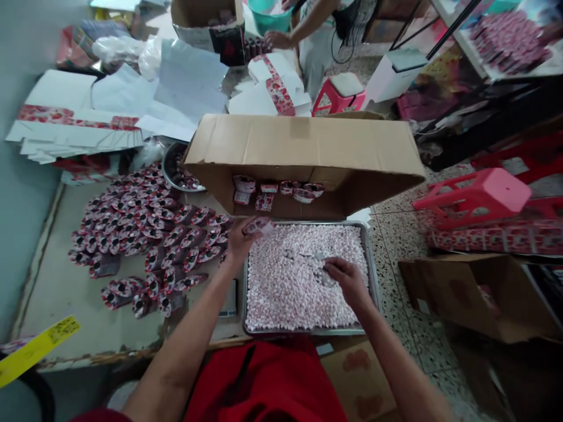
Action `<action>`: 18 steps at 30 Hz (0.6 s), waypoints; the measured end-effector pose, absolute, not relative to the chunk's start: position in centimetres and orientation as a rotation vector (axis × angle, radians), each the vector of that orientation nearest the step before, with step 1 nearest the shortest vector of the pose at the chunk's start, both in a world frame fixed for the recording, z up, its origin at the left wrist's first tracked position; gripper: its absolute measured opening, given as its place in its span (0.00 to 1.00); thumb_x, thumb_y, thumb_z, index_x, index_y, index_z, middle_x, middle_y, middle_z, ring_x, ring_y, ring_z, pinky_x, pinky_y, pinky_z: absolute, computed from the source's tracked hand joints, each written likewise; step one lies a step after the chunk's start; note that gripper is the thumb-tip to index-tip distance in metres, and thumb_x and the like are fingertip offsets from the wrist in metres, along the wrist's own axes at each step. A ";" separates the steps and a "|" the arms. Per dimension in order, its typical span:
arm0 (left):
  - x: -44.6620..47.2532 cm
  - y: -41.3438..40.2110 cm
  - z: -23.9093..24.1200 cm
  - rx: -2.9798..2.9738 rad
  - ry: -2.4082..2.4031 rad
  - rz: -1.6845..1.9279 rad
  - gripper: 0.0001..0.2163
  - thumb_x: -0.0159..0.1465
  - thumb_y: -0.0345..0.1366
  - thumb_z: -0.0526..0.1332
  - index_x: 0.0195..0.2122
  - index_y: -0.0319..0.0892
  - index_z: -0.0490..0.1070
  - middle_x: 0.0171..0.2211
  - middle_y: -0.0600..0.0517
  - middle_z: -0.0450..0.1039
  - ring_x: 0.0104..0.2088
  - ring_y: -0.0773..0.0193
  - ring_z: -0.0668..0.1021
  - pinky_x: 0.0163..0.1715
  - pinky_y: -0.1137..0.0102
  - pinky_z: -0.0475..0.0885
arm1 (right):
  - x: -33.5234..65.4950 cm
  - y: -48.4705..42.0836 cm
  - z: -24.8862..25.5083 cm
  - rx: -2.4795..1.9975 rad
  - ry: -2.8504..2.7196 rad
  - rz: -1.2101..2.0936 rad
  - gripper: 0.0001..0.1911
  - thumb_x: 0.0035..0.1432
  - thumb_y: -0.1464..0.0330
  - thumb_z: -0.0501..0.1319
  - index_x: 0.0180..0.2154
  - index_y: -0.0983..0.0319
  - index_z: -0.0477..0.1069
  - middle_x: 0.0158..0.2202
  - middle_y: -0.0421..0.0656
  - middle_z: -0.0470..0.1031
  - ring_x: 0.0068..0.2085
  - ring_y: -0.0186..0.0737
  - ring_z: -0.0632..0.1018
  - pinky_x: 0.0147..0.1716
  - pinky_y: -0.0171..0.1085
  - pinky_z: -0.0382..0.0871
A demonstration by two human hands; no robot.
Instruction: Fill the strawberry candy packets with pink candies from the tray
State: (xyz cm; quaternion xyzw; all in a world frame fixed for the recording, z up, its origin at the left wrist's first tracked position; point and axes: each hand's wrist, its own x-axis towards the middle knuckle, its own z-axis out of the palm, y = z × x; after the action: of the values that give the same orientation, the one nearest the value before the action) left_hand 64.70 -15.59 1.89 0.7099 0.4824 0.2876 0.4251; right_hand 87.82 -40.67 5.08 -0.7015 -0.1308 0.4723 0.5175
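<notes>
My left hand (238,241) is closed around a small red-and-white printed packet (258,225), held over the upper left corner of a metal tray (374,275). The tray holds a layer of small white and pale pink pellets (290,293). Fingers pinched, my right hand (348,276) is low over the pellets, beside a hollow where the tray's grey bottom shows. What it pinches is too small to make out. Just beyond the tray, an open cardboard box (303,140) lies on its side with several printed packets (264,201) inside.
Many printed packets (149,223) stand on the left of the table, near a metal bowl (176,170) and stacked white sheets (88,94). A small scale (229,299) sits left of the tray. Red stools (484,196) are on the right. Another person's hand (278,40) is at the far side.
</notes>
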 end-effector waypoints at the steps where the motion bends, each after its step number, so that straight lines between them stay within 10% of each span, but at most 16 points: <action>1: 64.6 -16.8 1.8 1.805 1.193 0.696 0.22 0.51 0.35 0.75 0.49 0.44 0.80 0.45 0.48 0.76 0.47 0.53 0.78 0.51 0.61 0.74 | 88.1 -40.0 5.5 -1.686 -0.325 1.141 0.20 0.45 0.54 0.74 0.33 0.63 0.80 0.24 0.39 0.72 0.26 0.33 0.65 0.27 0.34 0.57; 7: 65.3 -20.9 2.1 1.691 1.156 0.622 0.18 0.52 0.35 0.75 0.45 0.46 0.82 0.45 0.48 0.77 0.47 0.55 0.78 0.53 0.62 0.73 | 89.7 -36.7 5.9 -1.688 -0.448 1.168 0.19 0.43 0.55 0.72 0.32 0.63 0.80 0.22 0.38 0.71 0.25 0.32 0.65 0.27 0.35 0.55; 12: 64.5 -22.3 1.5 0.784 1.342 0.534 0.22 0.51 0.50 0.74 0.40 0.38 0.79 0.36 0.48 0.79 0.33 0.62 0.79 0.34 0.69 0.76 | 89.7 -36.7 5.1 -1.692 -0.429 1.243 0.20 0.41 0.55 0.73 0.32 0.63 0.79 0.22 0.38 0.72 0.24 0.32 0.65 0.26 0.35 0.55; 18: 63.2 -23.1 0.2 0.371 1.365 0.379 0.17 0.48 0.43 0.78 0.28 0.38 0.75 0.21 0.53 0.72 0.20 0.71 0.71 0.22 0.75 0.71 | 88.1 -37.7 4.0 -1.847 -0.523 1.168 0.19 0.43 0.54 0.68 0.31 0.63 0.80 0.22 0.40 0.74 0.24 0.35 0.68 0.27 0.35 0.58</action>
State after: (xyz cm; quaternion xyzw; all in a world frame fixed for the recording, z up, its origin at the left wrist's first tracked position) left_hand 63.16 -23.09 0.18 0.1695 0.6231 0.1729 0.7437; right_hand 88.07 -37.69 4.04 -0.7412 -0.2098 0.4685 0.4326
